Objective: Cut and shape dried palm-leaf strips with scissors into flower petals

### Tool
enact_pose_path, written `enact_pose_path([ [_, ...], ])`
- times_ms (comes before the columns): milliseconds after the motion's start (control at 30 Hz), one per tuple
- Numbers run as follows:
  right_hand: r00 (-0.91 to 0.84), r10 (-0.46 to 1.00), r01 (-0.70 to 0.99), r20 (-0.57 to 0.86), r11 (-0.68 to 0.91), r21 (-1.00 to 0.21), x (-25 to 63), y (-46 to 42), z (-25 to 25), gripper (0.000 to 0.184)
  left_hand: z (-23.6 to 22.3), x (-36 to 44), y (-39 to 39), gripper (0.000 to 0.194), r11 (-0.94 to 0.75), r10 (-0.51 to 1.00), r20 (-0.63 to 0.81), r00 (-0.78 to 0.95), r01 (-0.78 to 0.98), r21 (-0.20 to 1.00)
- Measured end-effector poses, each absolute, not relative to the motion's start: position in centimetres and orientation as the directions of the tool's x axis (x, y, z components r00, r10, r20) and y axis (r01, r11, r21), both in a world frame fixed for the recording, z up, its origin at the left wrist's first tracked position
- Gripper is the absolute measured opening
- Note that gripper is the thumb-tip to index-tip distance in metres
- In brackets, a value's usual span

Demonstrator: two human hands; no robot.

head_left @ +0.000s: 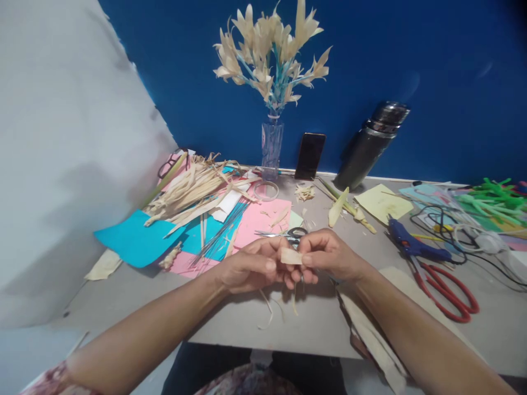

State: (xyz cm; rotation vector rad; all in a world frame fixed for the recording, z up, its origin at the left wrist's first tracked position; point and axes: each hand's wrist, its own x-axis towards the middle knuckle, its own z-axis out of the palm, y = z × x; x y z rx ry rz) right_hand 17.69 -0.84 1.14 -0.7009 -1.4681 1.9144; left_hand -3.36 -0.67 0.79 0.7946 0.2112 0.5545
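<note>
A small pale piece of corn husk point(290, 256) is held up in front of my body, just over the table's near part. My right hand point(331, 256) pinches its right end between thumb and fingers. My left hand point(249, 267) is curled at the other end, its fingers against the piece from behind. Thin husk shreds point(267, 310) lie or hang below my hands. Just beyond them, small scissors with dark handles point(297, 233) are partly covered by my fingers. A broader sheet of husk point(370, 329) lies under my right forearm.
Dried husks point(193, 186) pile over blue paper point(135, 238) at left. Behind stand a bottle vase point(272, 145) of husk flowers point(267, 49), a phone point(310, 156) and a leaning flask point(368, 145). Right lie a glue gun point(415, 241), red-handled scissors point(448, 291) and cables point(436, 219).
</note>
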Motion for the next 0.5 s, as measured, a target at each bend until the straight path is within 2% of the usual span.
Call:
enact_pose_path([
  [67,-0.659,0.751,-0.114,-0.055,-0.172,-0.979,17.61,-0.78,1.18,0.031,0.62,-3.12,-0.74,0.039,0.534,0.589,0.011,0.808,-0.4,0.745],
  [167,-0.643,0.762,-0.064,-0.072,-0.147,-0.987,17.5,-0.79,1.32,0.03,0.21,-2.8,-0.92,0.029,0.509,0.636,-0.024,0.771,-0.395,0.765],
  [367,-0.693,0.721,-0.127,-0.027,-0.159,-0.979,17.92,-0.8,1.21,0.026,0.32,-2.96,-0.77,0.023,0.63,0.607,-0.027,0.794,-0.461,0.625],
  [500,-0.698,0.714,-0.09,-0.044,-0.149,-0.985,17.73,-0.72,1.18,0.028,0.48,-3.01,-0.64,0.037,0.596,0.633,-0.033,0.773,-0.46,0.658],
])
